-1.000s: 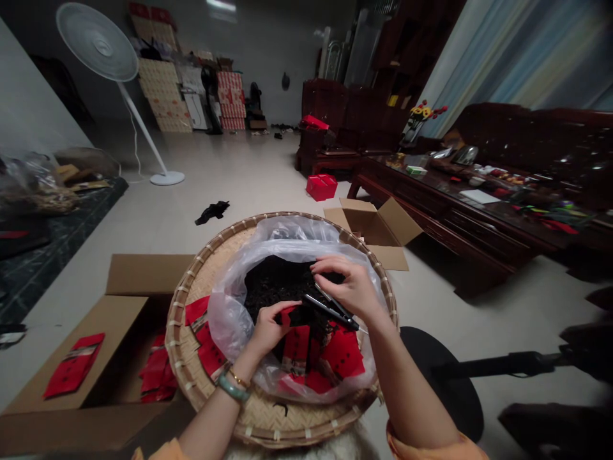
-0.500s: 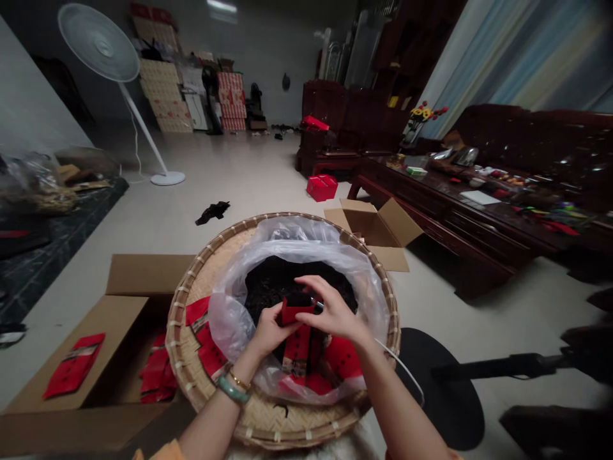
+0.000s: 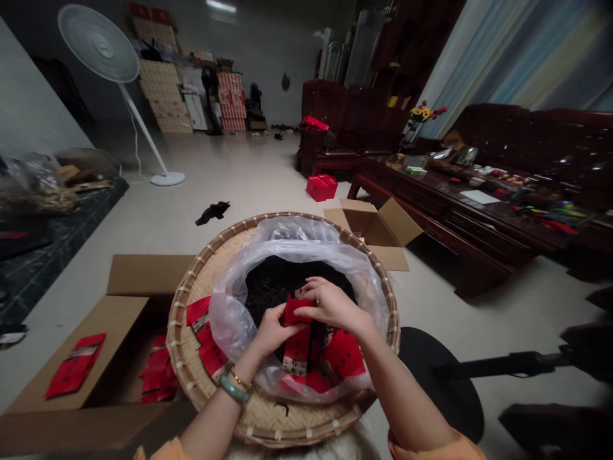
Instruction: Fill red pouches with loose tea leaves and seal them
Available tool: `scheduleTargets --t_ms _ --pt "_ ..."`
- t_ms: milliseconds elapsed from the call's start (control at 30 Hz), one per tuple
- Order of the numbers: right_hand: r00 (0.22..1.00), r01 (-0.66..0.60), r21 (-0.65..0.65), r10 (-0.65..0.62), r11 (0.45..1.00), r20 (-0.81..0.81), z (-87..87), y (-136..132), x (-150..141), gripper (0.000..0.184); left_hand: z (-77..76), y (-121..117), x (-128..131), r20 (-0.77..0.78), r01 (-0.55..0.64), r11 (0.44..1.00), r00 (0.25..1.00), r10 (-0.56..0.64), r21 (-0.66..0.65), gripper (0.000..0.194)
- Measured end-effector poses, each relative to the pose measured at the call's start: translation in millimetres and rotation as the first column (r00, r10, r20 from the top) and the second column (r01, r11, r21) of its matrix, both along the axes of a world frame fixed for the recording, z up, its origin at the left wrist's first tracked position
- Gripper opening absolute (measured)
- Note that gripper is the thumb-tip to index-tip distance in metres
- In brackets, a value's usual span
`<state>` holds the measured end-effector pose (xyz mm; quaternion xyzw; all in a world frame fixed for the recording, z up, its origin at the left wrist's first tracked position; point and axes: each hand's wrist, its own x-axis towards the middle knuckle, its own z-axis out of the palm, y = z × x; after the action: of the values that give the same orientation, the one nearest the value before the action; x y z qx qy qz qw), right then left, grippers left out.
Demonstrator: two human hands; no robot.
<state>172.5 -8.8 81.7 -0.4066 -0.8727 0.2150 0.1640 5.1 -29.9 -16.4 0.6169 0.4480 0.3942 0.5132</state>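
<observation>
The left hand (image 3: 272,332) is gripping a red packet (image 3: 292,313), its thumb and fingers closing on the packet's left side and lower part. The right hand (image 3: 338,308) is working at the packet's upper right: its thumb is lying across the near face, while its fingers are curving above and beyond the top edge, standing somewhat apart from the thumb. Whether those fingertips are pressing on the far side is not determinable, the packet and hand hiding it.

The red packet is sitting directly between the fingers of both hands, over the opening of a clear plastic bag (image 3: 224,313). Dark leaf-like material (image 3: 268,284) is lying in the bag, just beyond the left fingers. Further red packets (image 3: 345,358) are resting in the bag on the near side of the fingers, below both hands. The bag is standing on a round woven tray (image 3: 256,421), whose rim is surrounding the fingers on every side. More red sachets (image 3: 211,351) are lying on the tray, left of the left fingers. Farther left, an open carton (image 3: 127,322) is holding other red pieces.
</observation>
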Motion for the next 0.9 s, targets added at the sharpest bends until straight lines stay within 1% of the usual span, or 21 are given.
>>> scheduleTargets --t_ms 67,133,167,233,300,333,367,400,467,500,533,567,633,733,833,900 --pt "0.998 0.05 0.038 -0.048 0.998 -0.045 0.1 -0.5 3.2 0.022 0.3 0.6 -0.3 0.064 -0.031 0.999 0.997 0.033 -0.037 0.035" --pt "0.992 0.114 0.048 -0.111 0.992 -0.058 -1.0 -0.6 5.7 0.022 0.8 1.2 -0.6 0.111 -0.051 0.996 0.992 0.059 -0.078 0.04" --pt "0.991 0.128 0.038 -0.126 0.991 -0.051 -2.1 -0.2 6.2 0.022 1.1 1.5 -0.7 0.128 -0.053 0.994 0.99 0.065 -0.097 0.042" --pt "0.993 0.113 0.002 -0.113 0.994 -0.041 -5.4 1.2 5.3 0.02 1.1 1.7 -0.5 0.181 -0.06 0.989 0.98 0.083 -0.133 0.045" --pt "0.99 0.103 -0.045 -0.107 0.994 -0.09 -10.8 2.8 1.9 0.015 0.9 1.6 -0.2 0.266 -0.068 0.983 0.957 0.113 -0.171 0.044" --pt "0.982 0.118 -0.074 -0.128 0.99 -0.141 -14.6 3.4 -0.4 0.011 1.0 1.4 -0.2 0.312 -0.071 0.977 0.941 0.132 -0.199 0.043" --pt "0.964 0.148 -0.107 -0.167 0.983 -0.205 -19.1 3.7 -3.0 0.009 1.3 1.1 -0.2 0.353 -0.07 0.969 0.923 0.153 -0.237 0.044" --pt "0.936 0.186 -0.143 -0.22 0.972 -0.274 -24.4 3.9 -5.7 0.014 1.9 0.7 -0.4 0.385 -0.064 0.957 0.906 0.175 -0.282 0.046" --pt "0.857 0.248 -0.234 -0.326 0.94 -0.4 -36.7 4.0 -10.4 0.034 3.6 0.1 -0.7 0.425 -0.052 0.926 0.878 0.221 -0.373 0.051" --pt "0.816 0.254 -0.29 -0.366 0.923 -0.448 -43.0 4.1 -12.2 0.041 4.5 0.0 -0.8 0.437 -0.052 0.913 0.866 0.244 -0.405 0.053" --pt "0.776 0.249 -0.349 -0.401 0.904 -0.487 -49.1 4.2 -13.6 0.045 5.2 0.0 -0.8 0.444 -0.055 0.904 0.858 0.26 -0.424 0.054" --pt "0.74 0.235 -0.409 -0.435 0.882 -0.513 -54.5 4.5 -14.4 0.043 5.5 0.2 -0.7 0.448 -0.061 0.9 0.851 0.273 -0.432 0.054" --pt "0.677 0.224 -0.512 -0.51 0.829 -0.531 -62.5 5.2 -14.8 0.032 5.1 0.9 -0.1 0.449 -0.072 0.898 0.847 0.285 -0.434 0.05" --pt "0.603 0.245 -0.597 -0.602 0.764 -0.523 -67.6 6.2 -14.3 0.024 3.2 2.1 0.9 0.455 -0.054 0.896 0.847 0.275 -0.441 0.044" --pt "0.58 0.24 -0.617 -0.62 0.749 -0.528 -68.8 5.9 -16.0 0.022 4.1 2.2 0.2 0.48 -0.013 0.887 0.837 0.262 -0.461 0.039" --pt "0.586 0.225 -0.619 -0.612 0.752 -0.531 -70.1 4.8 -19.0 0.021 6.9 1.4 -1.3 0.499 0.058 0.866 0.836 0.23 -0.496 0.037"
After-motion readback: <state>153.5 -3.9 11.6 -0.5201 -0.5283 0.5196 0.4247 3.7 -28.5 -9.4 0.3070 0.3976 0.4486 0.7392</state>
